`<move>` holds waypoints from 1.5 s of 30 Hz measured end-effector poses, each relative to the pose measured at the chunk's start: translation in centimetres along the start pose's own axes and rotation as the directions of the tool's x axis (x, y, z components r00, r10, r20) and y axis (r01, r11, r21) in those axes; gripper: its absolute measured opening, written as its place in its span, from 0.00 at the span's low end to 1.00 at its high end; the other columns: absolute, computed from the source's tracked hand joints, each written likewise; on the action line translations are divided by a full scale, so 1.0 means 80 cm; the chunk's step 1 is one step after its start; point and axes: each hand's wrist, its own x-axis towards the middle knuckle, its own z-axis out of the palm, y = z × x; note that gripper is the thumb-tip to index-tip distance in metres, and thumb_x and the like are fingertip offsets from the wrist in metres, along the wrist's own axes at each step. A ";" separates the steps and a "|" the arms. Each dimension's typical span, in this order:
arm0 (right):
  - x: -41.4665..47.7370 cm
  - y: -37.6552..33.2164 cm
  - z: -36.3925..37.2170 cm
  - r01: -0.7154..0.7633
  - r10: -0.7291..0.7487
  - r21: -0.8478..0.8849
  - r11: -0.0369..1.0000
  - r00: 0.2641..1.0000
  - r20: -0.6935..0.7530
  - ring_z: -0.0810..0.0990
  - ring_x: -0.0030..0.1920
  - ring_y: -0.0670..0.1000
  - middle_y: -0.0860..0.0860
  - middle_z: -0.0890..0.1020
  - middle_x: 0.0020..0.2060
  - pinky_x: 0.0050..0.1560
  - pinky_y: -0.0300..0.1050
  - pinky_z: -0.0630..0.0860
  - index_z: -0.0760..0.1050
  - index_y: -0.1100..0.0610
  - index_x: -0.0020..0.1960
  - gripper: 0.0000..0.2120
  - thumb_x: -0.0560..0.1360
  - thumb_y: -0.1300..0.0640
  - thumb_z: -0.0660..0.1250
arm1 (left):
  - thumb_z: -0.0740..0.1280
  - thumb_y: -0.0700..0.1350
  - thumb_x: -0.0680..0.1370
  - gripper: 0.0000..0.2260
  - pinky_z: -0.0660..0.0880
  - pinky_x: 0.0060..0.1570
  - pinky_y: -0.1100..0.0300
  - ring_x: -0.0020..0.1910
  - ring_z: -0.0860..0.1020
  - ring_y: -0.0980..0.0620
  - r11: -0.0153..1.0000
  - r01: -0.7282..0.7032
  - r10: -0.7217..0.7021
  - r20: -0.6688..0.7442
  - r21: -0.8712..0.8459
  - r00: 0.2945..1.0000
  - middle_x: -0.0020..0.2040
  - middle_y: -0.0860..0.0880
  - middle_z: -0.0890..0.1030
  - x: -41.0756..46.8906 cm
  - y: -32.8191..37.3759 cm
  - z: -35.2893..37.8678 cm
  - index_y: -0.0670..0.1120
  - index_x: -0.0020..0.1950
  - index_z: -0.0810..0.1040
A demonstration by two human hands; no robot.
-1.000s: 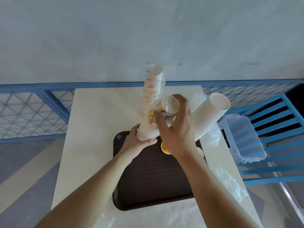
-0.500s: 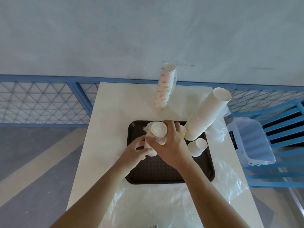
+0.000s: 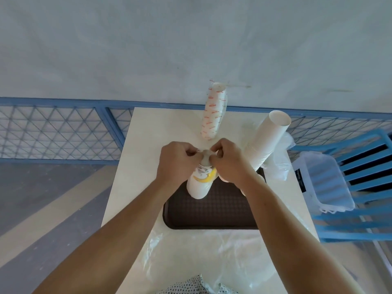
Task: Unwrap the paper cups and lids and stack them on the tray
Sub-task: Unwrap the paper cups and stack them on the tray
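A short wrapped stack of white cups (image 3: 199, 186) with a yellow band stands on the far left part of the dark brown tray (image 3: 212, 215). My left hand (image 3: 177, 164) and my right hand (image 3: 230, 161) pinch the twisted top of its clear plastic wrapper (image 3: 205, 157) from either side. A tall bare stack of white cups (image 3: 266, 141) leans at the tray's far right corner. Behind my hands a sleeve with red print (image 3: 213, 114) stands upright on the table. My right forearm hides the tray's right side.
The white table (image 3: 137, 166) has loose clear plastic (image 3: 212, 257) across its near end and more at the right edge (image 3: 280, 166). A clear plastic box (image 3: 324, 183) rests on a blue chair (image 3: 360, 166) to the right. A blue mesh fence (image 3: 53, 130) runs behind.
The short wrapped stack went from being held tilted above the tray to standing on it. Both hands moved up to its top and now pinch the wrapper's twisted end.
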 end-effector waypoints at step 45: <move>-0.006 0.035 0.009 0.611 -0.630 -0.189 0.769 0.676 -0.382 0.77 0.37 0.48 0.52 0.79 0.40 0.37 0.43 0.76 0.81 0.63 0.45 0.09 0.81 0.60 0.69 | 0.77 0.50 0.77 0.06 0.76 0.45 0.70 0.50 0.83 0.62 0.978 -0.137 0.176 0.266 -0.160 0.948 0.50 0.58 0.85 0.010 -0.019 -0.003 0.55 0.53 0.86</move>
